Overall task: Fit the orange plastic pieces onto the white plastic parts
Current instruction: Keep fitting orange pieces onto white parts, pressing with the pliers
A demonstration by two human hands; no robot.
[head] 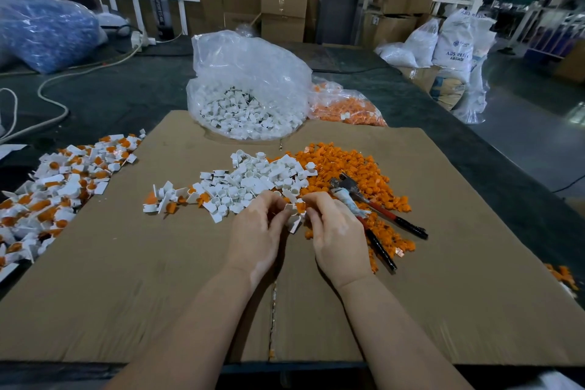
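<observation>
My left hand (258, 233) pinches a white plastic part (290, 209) at the middle of the cardboard sheet (126, 279). My right hand (332, 231) pinches an orange piece (300, 206) right against that white part. Just beyond my fingers lies a loose heap of white parts (253, 180). To its right spreads a heap of orange pieces (345, 168). At the far left lies a pile of joined white-and-orange parts (60, 187).
Pliers with red and black handles (376, 215) lie on the orange heap beside my right hand. A clear bag of white parts (250, 89) and a bag of orange pieces (345, 104) stand at the cardboard's far edge. Cables (50, 85) and a blue bag (44, 32) lie far left.
</observation>
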